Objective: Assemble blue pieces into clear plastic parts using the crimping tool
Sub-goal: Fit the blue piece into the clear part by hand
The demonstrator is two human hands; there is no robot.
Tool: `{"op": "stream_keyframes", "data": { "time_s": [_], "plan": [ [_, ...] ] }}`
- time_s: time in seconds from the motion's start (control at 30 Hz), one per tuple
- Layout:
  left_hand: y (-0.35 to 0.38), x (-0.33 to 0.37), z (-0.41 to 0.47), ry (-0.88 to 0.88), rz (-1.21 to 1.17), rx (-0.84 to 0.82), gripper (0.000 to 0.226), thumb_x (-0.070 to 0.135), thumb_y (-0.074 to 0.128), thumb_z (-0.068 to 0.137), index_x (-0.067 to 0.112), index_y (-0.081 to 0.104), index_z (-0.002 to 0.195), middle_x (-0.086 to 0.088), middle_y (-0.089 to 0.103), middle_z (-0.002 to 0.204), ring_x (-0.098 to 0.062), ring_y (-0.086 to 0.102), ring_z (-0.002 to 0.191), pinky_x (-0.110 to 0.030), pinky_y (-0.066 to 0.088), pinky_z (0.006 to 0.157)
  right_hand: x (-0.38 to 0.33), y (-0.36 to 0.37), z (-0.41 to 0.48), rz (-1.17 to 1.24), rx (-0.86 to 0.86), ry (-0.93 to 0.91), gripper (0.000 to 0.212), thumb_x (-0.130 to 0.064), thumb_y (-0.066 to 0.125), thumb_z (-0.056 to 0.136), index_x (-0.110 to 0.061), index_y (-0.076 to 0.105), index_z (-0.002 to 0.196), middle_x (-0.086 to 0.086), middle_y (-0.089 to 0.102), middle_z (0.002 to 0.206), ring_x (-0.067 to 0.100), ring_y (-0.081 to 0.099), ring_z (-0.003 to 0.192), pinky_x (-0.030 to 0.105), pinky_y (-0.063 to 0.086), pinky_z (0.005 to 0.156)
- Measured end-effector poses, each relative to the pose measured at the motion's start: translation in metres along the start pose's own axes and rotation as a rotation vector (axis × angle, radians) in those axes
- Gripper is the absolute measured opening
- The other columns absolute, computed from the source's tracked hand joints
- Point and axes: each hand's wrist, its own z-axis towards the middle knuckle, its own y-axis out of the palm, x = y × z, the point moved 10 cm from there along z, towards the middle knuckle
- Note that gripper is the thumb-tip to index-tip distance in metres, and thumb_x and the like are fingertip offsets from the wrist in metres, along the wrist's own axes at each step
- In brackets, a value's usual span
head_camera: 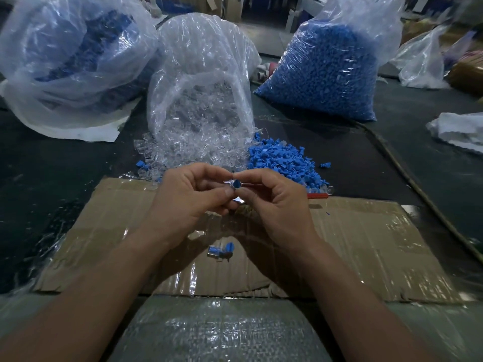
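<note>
The left hand [183, 202] and right hand [277, 205] both pinch one clear part [231, 189]; skewed pressure may flick its blue piece [237, 183] toward twelve o'clock.

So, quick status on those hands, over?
Left hand and right hand both pinching one clear part with blue piece. Assembled ones on cardboard. Nothing in the way.

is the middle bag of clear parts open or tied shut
Open: the bag of clear parts has its mouth facing the person, and clear pieces spill out onto the table.
</note>
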Motion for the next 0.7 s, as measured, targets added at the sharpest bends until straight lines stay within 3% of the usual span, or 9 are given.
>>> {"op": "stream_keyframes", "data": {
  "time_s": [0.23, 0.4, 0.6, 0.7],
  "plan": [
    [0.002, 0.002, -0.001, -0.007, -0.009, -0.016, 0.019, 0.011, 0.067, 0.058, 0.009, 0.066, 0.077, -0.010, 0.070, 0.063, -0.016, 0.067, 0.055, -0.018, 0.052, 0.050, 0.001, -0.003, -0.001, 0.001, 0.015, 0.002, 0.032, -0.001, 0.069, 0.077, -0.020, 0.064, 0.102, -0.022, 0.062, 0.086, -0.006, 0.061, 0.084, 0.010, 0.047, 0.076],
    [-0.001, -0.013, 0.001, -0.126, -0.071, 0.009, 0.006, 0.010, 0.068, 0.057, 0.012, 0.068, 0.062, -0.011, 0.068, 0.059, -0.015, 0.065, 0.050, -0.019, 0.052, 0.046, -0.002, 0.000, -0.002, -0.035, -0.015, -0.022, 0.028, 0.001, 0.070, 0.075, -0.006, 0.069, 0.102, -0.008, 0.065, 0.092, -0.001, 0.061, 0.088, 0.012, 0.048, 0.080],
    [0.000, -0.007, 0.002, -0.085, -0.019, -0.009, 0.008, 0.014, 0.068, 0.056, 0.020, 0.072, 0.060, -0.008, 0.067, 0.056, -0.013, 0.064, 0.049, -0.019, 0.052, 0.048, -0.001, -0.001, -0.001, -0.016, -0.021, 0.010, 0.036, -0.005, 0.071, 0.075, -0.025, 0.062, 0.103, -0.021, 0.060, 0.089, -0.002, 0.060, 0.087, 0.014, 0.049, 0.080],
    [-0.001, -0.007, 0.002, -0.089, -0.008, -0.013, 0.009, 0.015, 0.068, 0.057, 0.022, 0.072, 0.061, -0.008, 0.067, 0.056, -0.013, 0.064, 0.048, -0.017, 0.050, 0.046, -0.006, 0.000, -0.001, -0.054, -0.029, -0.033, 0.036, -0.004, 0.071, 0.074, -0.020, 0.063, 0.105, -0.014, 0.062, 0.091, 0.001, 0.060, 0.089, 0.013, 0.048, 0.080]
  ]
}}
